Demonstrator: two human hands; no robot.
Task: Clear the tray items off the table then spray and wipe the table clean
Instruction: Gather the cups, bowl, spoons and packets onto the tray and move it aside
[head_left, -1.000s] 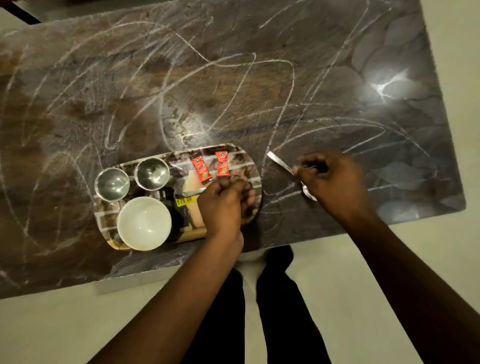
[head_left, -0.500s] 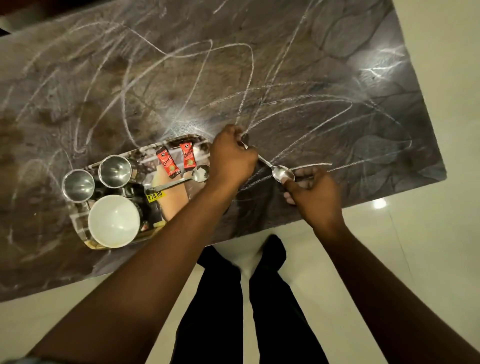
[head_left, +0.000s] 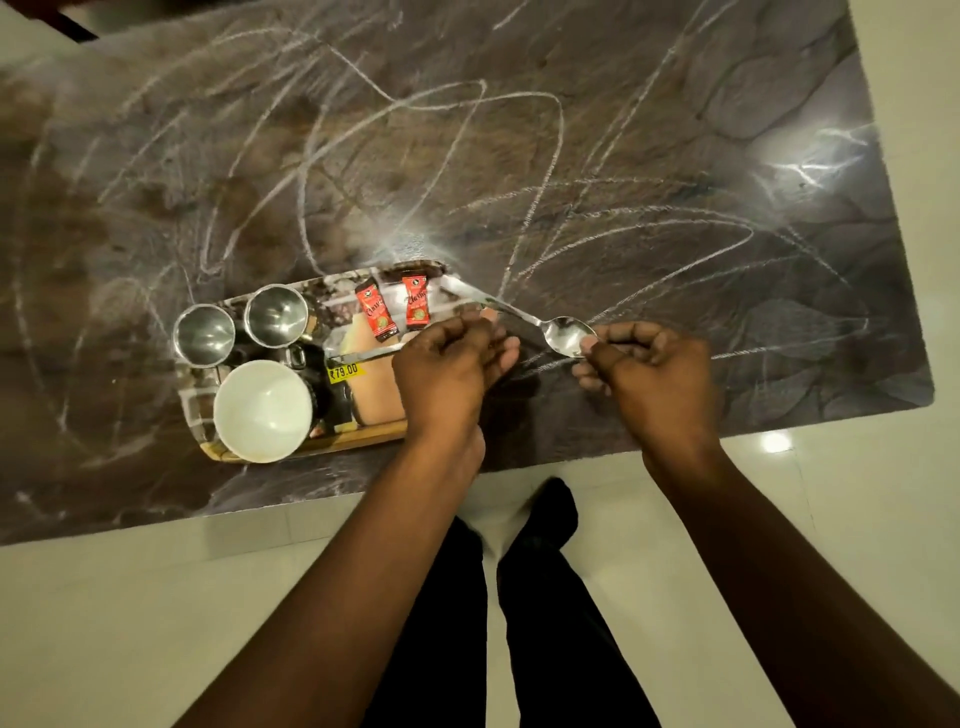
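Note:
An oblong printed tray (head_left: 363, 439) lies near the table's front edge. It holds two steel cups (head_left: 203, 335) (head_left: 275, 315), a white bowl (head_left: 262, 410), two red sachets (head_left: 375, 314) (head_left: 415, 310) and a spoon whose handle (head_left: 363, 354) runs under my left hand. My right hand (head_left: 657, 379) pinches the bowl of a second spoon (head_left: 563, 335); its handle reaches back over the tray's right end. My left hand (head_left: 449, 376) hovers over that end with curled fingers, a fingertip at this handle. Whether it grips the handle is unclear.
The dark marble table (head_left: 623, 130) is covered with white chalk scribbles. Its front edge runs just below the tray and its right edge is close to my right hand. Pale floor tiles and my dark trouser legs (head_left: 519, 597) fill the foreground.
The second spoon has swung so that its handle now lies over the tray's right end. My left hand has slid back from the handle's tip to its middle. My right hand still holds the bowl.

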